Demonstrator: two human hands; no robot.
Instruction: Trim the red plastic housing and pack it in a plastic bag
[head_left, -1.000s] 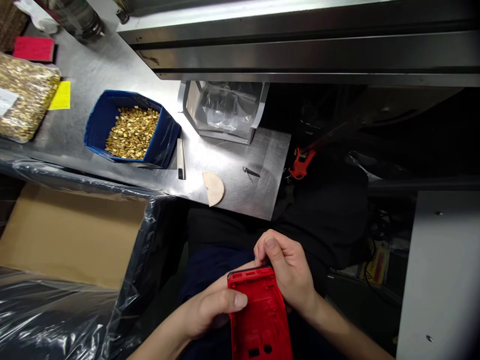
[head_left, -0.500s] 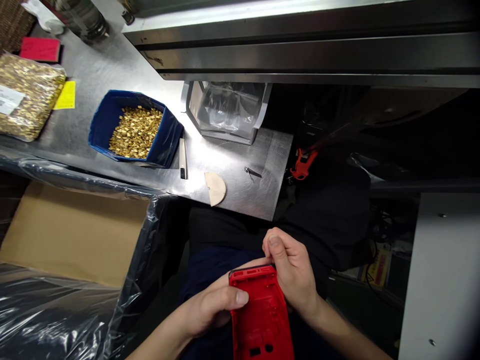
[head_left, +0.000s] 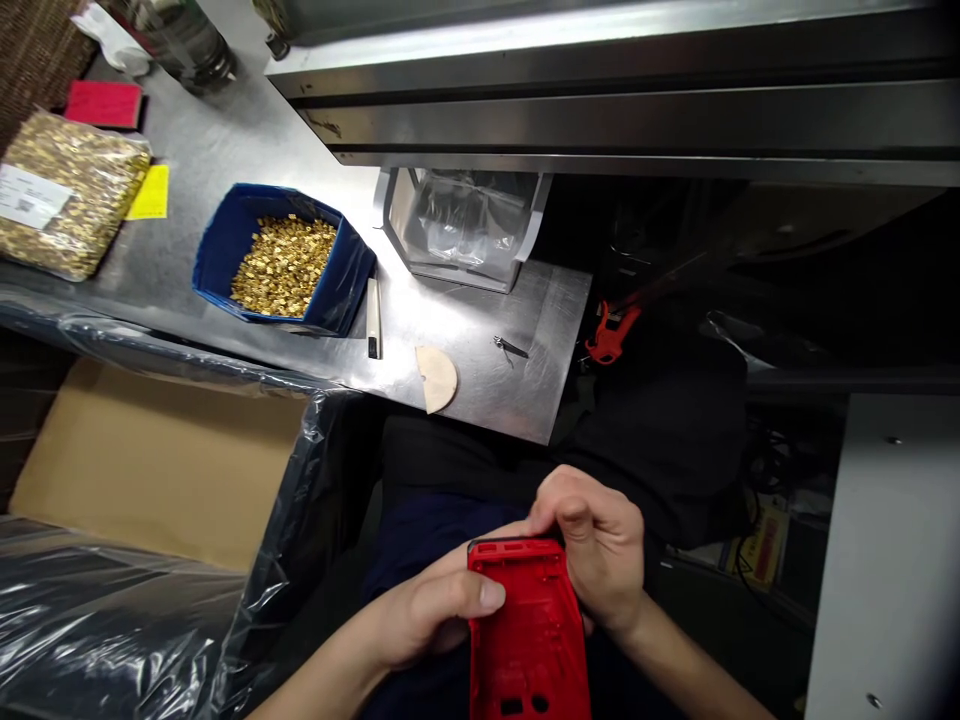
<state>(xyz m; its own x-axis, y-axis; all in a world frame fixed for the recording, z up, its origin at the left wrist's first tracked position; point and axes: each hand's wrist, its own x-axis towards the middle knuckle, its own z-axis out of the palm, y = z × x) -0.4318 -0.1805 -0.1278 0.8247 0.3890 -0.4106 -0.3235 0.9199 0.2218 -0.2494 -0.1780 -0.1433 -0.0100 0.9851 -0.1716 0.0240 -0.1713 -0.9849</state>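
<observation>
My left hand and right hand are bare: no gloves, rings or watch. Both forearms are uncovered, no sleeves in view. On my lap, dark navy trousers under a black garment

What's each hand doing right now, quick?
Left hand: closed on the left edge of the red plastic housing, thumb on top.
Right hand: fingers curled over the housing's top right corner, gripping it.

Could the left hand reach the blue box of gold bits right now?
Probably not at once: the left hand is gripping the red case together with the right hand. The blue box sits uncovered on the table, nothing blocking it.
</observation>
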